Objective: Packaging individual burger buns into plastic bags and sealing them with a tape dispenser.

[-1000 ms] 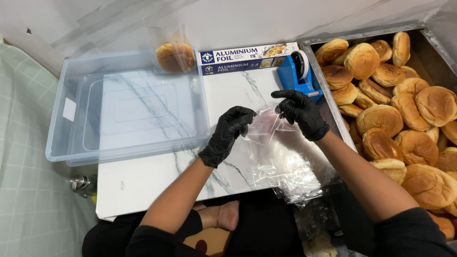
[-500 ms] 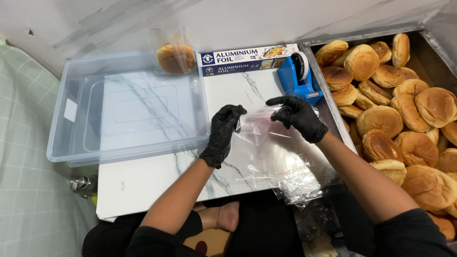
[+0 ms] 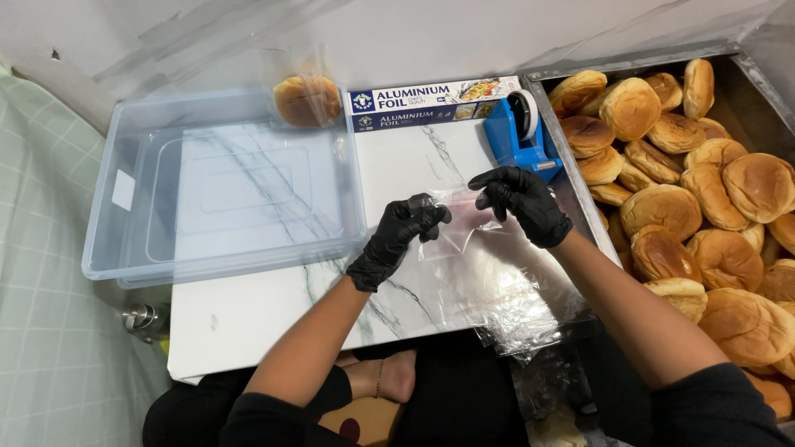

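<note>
1. The clear storage bin (image 3: pixel 224 186) overhangs the worktop's (image 3: pixel 248 323) left edge; a nudge could tip it.
2. The stack of clear bags (image 3: pixel 497 290) spills over the front edge and may slide off.
3. The left hand (image 3: pixel 397 240) and right hand (image 3: pixel 523 203), black-gloved, pinch one clear bag (image 3: pixel 460 217) mid-worktop; thin film could tear or slip.

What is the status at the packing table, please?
Left hand and right hand, both gloved, pinch one clear bag above the bag pile. Buns wait right. Nothing in the way.
</note>
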